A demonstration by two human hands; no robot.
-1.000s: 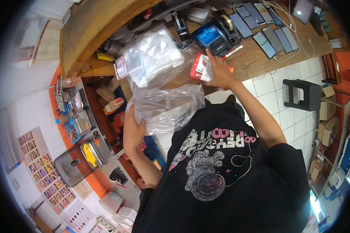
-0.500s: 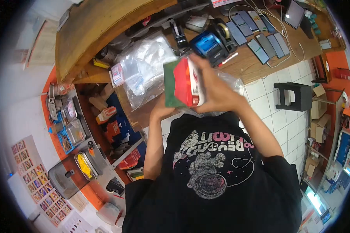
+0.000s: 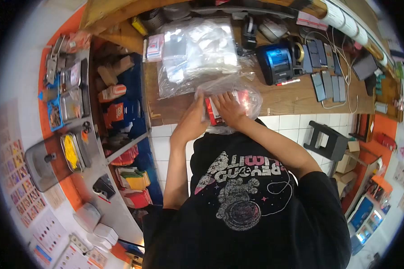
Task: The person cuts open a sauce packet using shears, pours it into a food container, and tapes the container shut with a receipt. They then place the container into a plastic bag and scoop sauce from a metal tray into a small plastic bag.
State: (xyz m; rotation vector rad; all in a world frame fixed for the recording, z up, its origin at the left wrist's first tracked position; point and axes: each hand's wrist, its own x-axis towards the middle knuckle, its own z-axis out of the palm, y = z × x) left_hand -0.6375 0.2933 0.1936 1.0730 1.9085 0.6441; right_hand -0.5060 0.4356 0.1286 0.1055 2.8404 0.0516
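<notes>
A red-and-white box (image 3: pixel 214 115) lies at the front edge of the wooden desk. Clear plastic bag film (image 3: pixel 254 101) wraps around its far and right sides. My right hand (image 3: pixel 230 110) rests on top of the box, fingers stretched over it and slightly apart. To the left of the box, my left hand (image 3: pixel 193 120) has its fingers closed at the near left edge of the plastic. Whether the left fingertips also touch the box is hidden.
Stacked clear plastic bags (image 3: pixel 197 49) lie behind the hands. A blue-and-black printer (image 3: pixel 276 62), a red marker (image 3: pixel 288 82) and several phones (image 3: pixel 330 85) with white cables are to the right. A black stool (image 3: pixel 325 141) stands on the tiled floor. Shelves of packets (image 3: pixel 130 179) are on the left.
The box has gone from being held up, its green and red sides showing, down to the desk edge among the plastic. Both hands moved down with it, and the view turned.
</notes>
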